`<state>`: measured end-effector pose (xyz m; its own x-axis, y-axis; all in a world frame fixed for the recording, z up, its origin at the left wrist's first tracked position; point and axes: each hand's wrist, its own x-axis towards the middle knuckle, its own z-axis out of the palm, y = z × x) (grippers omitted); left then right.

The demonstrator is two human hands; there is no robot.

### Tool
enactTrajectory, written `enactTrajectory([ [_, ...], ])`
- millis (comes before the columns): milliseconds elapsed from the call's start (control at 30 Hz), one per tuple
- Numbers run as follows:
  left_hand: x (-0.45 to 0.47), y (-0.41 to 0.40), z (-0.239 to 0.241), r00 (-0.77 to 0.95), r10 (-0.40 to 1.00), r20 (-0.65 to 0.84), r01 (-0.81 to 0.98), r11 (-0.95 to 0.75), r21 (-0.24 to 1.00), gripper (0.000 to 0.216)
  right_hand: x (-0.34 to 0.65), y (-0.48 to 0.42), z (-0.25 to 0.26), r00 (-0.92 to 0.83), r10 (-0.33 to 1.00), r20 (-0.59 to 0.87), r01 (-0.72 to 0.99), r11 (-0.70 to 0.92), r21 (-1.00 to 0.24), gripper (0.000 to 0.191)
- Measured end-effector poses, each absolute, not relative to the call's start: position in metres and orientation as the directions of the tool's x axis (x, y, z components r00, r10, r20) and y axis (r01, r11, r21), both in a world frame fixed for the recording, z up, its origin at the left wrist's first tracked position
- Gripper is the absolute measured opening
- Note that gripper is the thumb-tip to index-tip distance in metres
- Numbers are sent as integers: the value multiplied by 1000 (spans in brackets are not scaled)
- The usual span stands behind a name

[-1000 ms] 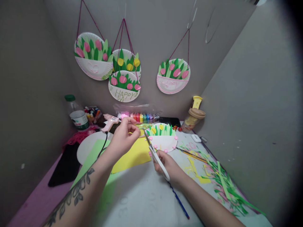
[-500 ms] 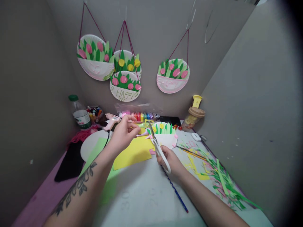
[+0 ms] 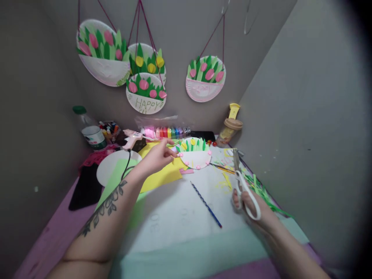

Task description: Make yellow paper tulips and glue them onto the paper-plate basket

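Note:
My right hand (image 3: pixel 247 203) grips the white-handled scissors (image 3: pixel 244 184), blades pointing up and away, over the right side of the table. A yellow paper scrap (image 3: pixel 228 152) shows beside the blade tips; I cannot tell whether it hangs on them. My left hand (image 3: pixel 158 157) is over yellow paper (image 3: pixel 165 174), its fingers loosely bent and apart, with nothing visible in them. Close to its fingertips lies a paper-plate basket (image 3: pixel 194 159) with green leaves, yellow flowers and pink dots along its rim. A blue pencil (image 3: pixel 206 204) lies between my hands.
Green and yellow paper scraps (image 3: pixel 261 192) pile up at right. Green paper (image 3: pixel 116 180) and a white disc (image 3: pixel 104 168) lie left, near a pink glue gun (image 3: pixel 133 138). Behind stand a bottle (image 3: pixel 93 133), a pen cup (image 3: pixel 110 131) and a lidded cup (image 3: pixel 229 130). Finished plate baskets (image 3: pixel 147 104) hang above.
My right hand has carried the scissors rightward, away from the plate basket, uncovering the pencil. My left hand stays near the basket, its fingers more stretched out. The camera view has shifted.

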<state>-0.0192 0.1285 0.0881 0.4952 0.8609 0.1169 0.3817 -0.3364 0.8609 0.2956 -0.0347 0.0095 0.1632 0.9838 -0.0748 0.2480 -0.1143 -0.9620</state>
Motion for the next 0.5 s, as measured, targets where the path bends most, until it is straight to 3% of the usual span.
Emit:
enactTrajectory([
  [100,-12,131,74,585,807,84,432,-397,810,43,317,-52,2,254,958,-129,320,-209,-924,46],
  [200,-6,133,59,672,740,-15,497,-435,751,43,325,-51,0,270,955,-124,537,-256,-804,41],
  [333,-3,135,41,746,641,-179,558,-455,694,45,314,-28,-5,217,973,-79,767,-220,-602,39],
  [500,-4,137,29,742,628,-236,594,-452,665,49,300,0,-14,109,993,-43,930,-117,-349,45],
])
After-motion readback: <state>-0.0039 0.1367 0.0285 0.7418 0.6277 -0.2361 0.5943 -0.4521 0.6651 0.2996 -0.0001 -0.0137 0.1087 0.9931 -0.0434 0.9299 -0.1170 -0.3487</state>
